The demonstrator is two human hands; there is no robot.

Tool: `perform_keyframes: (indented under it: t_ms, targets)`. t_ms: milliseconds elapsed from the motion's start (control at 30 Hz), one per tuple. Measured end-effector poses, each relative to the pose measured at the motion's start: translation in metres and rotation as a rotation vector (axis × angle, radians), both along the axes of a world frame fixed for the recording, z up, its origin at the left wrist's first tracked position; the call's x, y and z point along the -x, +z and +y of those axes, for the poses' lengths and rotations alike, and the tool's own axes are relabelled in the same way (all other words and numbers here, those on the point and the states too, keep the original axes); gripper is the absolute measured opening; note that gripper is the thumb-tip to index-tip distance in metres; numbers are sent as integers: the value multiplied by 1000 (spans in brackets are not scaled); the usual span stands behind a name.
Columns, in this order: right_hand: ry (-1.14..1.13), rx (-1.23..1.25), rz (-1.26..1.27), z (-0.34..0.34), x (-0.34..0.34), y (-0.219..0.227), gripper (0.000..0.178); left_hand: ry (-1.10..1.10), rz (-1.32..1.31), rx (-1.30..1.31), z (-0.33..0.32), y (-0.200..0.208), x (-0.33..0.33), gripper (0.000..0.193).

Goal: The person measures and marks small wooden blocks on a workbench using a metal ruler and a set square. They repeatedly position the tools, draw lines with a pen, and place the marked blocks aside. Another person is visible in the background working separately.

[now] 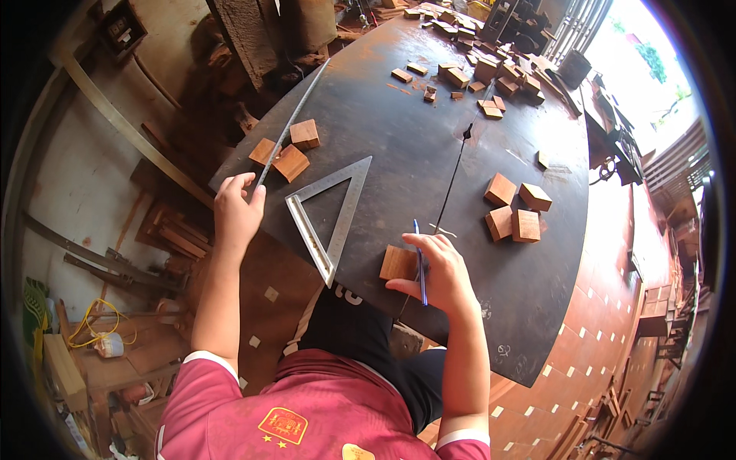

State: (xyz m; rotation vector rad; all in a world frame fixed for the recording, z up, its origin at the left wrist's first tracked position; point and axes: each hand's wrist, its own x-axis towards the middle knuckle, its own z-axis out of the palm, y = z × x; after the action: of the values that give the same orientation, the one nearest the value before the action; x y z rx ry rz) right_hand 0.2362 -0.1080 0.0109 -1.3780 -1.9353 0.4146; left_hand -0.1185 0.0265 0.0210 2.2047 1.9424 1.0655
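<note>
My left hand (238, 208) is at the table's left edge, with thumb and fingers closed on the near end of a long metal ruler (295, 116). The ruler slants away toward the far left and passes over a group of three wooden blocks (291, 163). My right hand (445, 274) holds a blue pen (420, 261). Its thumb and fingers also reach around the right side of a square wooden block (396, 264) near the front edge. Between my hands lies a triangular metal set square (349, 207), one corner jutting over the table edge.
Several wooden blocks (527, 234) sit together on the right of the dark table (391, 130). Many more small wood pieces (485, 70) are heaped at the far end. A narrow slot (454, 178) runs along the tabletop. Timber and a yellow cable (93, 316) are at lower left.
</note>
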Motion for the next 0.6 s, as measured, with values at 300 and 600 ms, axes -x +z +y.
perform_keyframes:
  t_ms: [300, 600]
  targets:
    - [77, 104, -62, 0, -2, 4, 70, -76, 111, 120, -37, -4, -38, 33]
    - [-20, 43, 60, -3, -2, -4, 87, -176, -106, 313, -9, -30, -35, 56]
